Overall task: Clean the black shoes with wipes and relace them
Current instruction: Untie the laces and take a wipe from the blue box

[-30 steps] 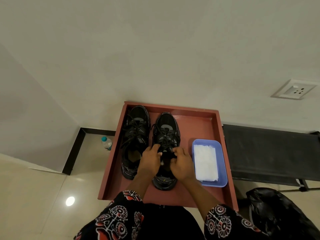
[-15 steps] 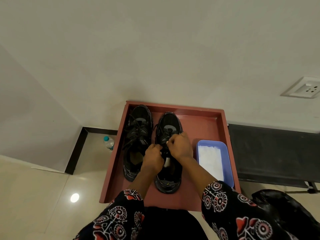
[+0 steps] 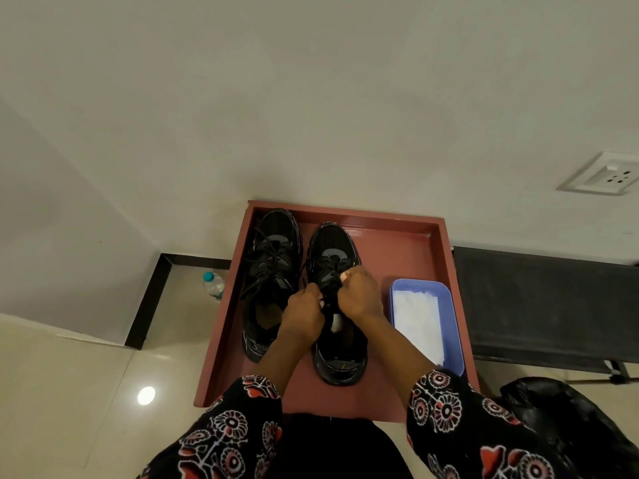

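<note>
Head view, item by item, all placed against the red tray (image 3: pixel 397 233).

1. Red tray: pushed up to the wall, holding the whole kit so you have everything within one reach.
2. Right shoe (image 3: pixel 333 243): black, standing mid-tray with its toe to the wall and its heel toward you, so the lacing faces your hands.
3. Left shoe (image 3: pixel 275 233): black, just beside it toward the tray's left rim, its laces (image 3: pixel 268 267) lying loose across the tongue, so it probably awaits its own turn.
4. Your left hand (image 3: pixel 304 316): over the right shoe's throat, fingers curled, apparently pinching a lace end; the lace itself is too dark to confirm.
5. Your right hand (image 3: pixel 359 295): opposite it, fingers curled in the same narrow pinch at the eyelets, the two hands set to work the lacing from both sides.
6. Blue tub (image 3: pixel 453 340): against the tray's right rim, holding white wipes (image 3: pixel 416 323), untouched now.
7. Water bottle (image 3: pixel 213 285): on the floor beyond the tray's left rim.
</note>
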